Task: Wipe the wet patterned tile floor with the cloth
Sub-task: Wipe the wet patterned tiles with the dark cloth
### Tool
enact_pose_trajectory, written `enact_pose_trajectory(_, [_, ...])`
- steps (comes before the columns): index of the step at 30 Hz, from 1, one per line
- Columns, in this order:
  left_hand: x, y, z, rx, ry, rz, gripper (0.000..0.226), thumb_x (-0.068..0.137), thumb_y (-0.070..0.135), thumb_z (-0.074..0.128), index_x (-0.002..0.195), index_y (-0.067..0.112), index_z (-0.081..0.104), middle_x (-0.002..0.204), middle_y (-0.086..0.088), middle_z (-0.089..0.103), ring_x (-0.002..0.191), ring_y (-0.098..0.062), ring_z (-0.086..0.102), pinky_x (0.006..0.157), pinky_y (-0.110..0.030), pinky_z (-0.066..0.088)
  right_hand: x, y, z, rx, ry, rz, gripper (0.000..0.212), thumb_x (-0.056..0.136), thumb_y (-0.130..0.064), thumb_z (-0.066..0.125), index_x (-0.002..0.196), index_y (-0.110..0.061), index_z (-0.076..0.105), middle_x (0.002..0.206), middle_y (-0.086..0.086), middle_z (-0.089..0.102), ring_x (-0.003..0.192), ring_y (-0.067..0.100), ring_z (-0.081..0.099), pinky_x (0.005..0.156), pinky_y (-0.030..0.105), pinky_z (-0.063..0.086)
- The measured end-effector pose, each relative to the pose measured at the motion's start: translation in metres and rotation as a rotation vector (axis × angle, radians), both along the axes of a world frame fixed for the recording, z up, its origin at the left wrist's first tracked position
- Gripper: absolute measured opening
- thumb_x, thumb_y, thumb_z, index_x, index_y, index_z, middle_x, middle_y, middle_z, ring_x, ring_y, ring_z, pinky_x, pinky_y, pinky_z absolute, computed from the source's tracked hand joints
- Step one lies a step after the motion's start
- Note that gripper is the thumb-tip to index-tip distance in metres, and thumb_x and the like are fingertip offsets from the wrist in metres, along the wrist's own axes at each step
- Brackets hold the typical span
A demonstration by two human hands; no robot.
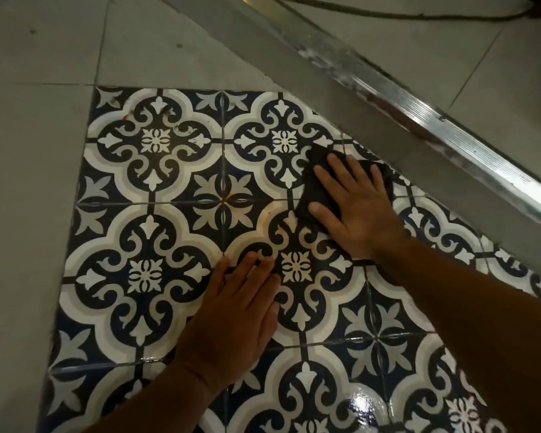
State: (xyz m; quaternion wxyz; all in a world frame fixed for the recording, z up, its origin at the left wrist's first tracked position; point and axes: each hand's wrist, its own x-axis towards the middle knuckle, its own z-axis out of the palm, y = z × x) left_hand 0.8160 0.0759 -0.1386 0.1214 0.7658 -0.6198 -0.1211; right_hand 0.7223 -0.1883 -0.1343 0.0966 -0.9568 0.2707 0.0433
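Two hands lie flat on the floor in the head view, the only one given. The right hand has its fingers straight and slightly spread and presses palm-down on the cloth, curling round nothing. The cloth is dark and lies on the patterned tile floor. Most of it is hidden beneath the palm and fingers. One corner shows beyond the fingertips, an edge shows on the thumb side, and a strip shows past the little finger.

The left hand lies nearer the camera, to the thumb side of the right one and apart from it. Its palm is down on bare tile, fingers straight and close together, holding nothing. Both forearms run out of the picture at the lower and right edges.

Below the right forearm a bright glare sits on the glossy tile. The blue, white and grey pattern is cut off at the bottom edge. Beyond the left hand's thumb side lie plain grey tiles. Past the right hand's fingertips a grey sill runs on a slant, with a ridged metal strip along its far side, smeared and scuffed. At the top edge a dark cable crosses more grey tile, its ends out of view.
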Motion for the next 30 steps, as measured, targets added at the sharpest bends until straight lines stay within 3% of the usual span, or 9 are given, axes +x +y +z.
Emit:
enact_pose_trajectory(6, [0.0, -0.001, 0.001, -0.005, -0.009, 0.0, 0.044, 0.099, 0.036, 0.031, 0.128, 0.015, 0.057, 0.143, -0.008, 0.049, 0.139, -0.026, 0.034, 0.111, -0.059, 0.027, 0.055, 0.002, -0.007, -0.039, -0.007, -0.244, 0.075, 0.092, -0.071, 0.007, 0.155, -0.03, 0.013, 0.165, 0.003, 0.007, 0.15, 0.028, -0.004, 0.116, 0.054, -0.011])
enact_pose_trajectory(13, [0.0, 0.001, 0.002, 0.001, 0.003, -0.001, 0.045, 0.1, 0.036, 0.03, 0.13, 0.015, 0.056, 0.144, -0.008, 0.048, 0.14, -0.025, 0.034, 0.112, -0.057, 0.026, -0.015, 0.023, 0.001, 0.016, 0.01, 0.119, 0.069, 0.095, -0.071, 0.011, 0.155, -0.036, 0.012, 0.165, -0.001, 0.007, 0.15, 0.023, -0.005, 0.117, 0.051, -0.009])
enact_pose_trajectory(16, [0.0, 0.001, 0.003, -0.008, -0.005, 0.001, 0.045, 0.099, 0.036, 0.031, 0.129, 0.015, 0.057, 0.144, -0.009, 0.049, 0.139, -0.026, 0.035, 0.111, -0.058, 0.027, -0.023, 0.003, 0.004, 0.003, 0.033, 0.008, 0.07, 0.094, -0.072, 0.01, 0.154, -0.036, 0.013, 0.165, 0.0, 0.008, 0.15, 0.024, -0.003, 0.117, 0.052, -0.008])
enact_pose_trajectory(20, [-0.001, 0.0, 0.002, -0.012, -0.016, 0.004, 0.044, 0.098, 0.034, 0.032, 0.128, 0.014, 0.058, 0.143, -0.009, 0.05, 0.138, -0.026, 0.035, 0.111, -0.058, 0.026, 0.034, 0.01, -0.002, -0.019, 0.009, -0.21, 0.073, 0.093, -0.071, 0.008, 0.155, -0.034, 0.011, 0.165, 0.001, 0.005, 0.15, 0.027, -0.005, 0.116, 0.056, -0.01])
enact_pose_trajectory(23, [-0.002, 0.0, 0.002, -0.005, -0.015, 0.002, 0.044, 0.098, 0.034, 0.033, 0.129, 0.013, 0.057, 0.143, -0.01, 0.049, 0.139, -0.027, 0.035, 0.11, -0.058, 0.027, 0.059, 0.037, -0.003, 0.0, -0.011, -0.117, 0.072, 0.093, -0.07, 0.012, 0.155, -0.034, 0.01, 0.165, 0.0, 0.002, 0.149, 0.027, -0.008, 0.115, 0.055, -0.012])
enact_pose_trajectory(27, [-0.002, 0.001, 0.002, -0.014, -0.002, 0.004, 0.043, 0.098, 0.034, 0.033, 0.127, 0.013, 0.057, 0.142, -0.011, 0.05, 0.138, -0.027, 0.036, 0.111, -0.057, 0.028, 0.02, 0.043, 0.0, 0.037, -0.008, 0.133, 0.069, 0.094, -0.071, 0.015, 0.154, -0.037, 0.012, 0.165, -0.003, 0.004, 0.15, 0.023, -0.007, 0.117, 0.052, -0.011])
enact_pose_trajectory(30, [-0.001, 0.0, 0.003, -0.021, -0.008, 0.01, 0.042, 0.099, 0.034, 0.033, 0.127, 0.013, 0.056, 0.142, -0.01, 0.05, 0.138, -0.027, 0.037, 0.11, -0.057, 0.028, 0.006, 0.013, 0.002, 0.023, 0.028, 0.129, 0.072, 0.092, -0.074, 0.009, 0.154, -0.039, 0.011, 0.165, -0.003, 0.005, 0.15, 0.022, -0.007, 0.117, 0.054, -0.009])
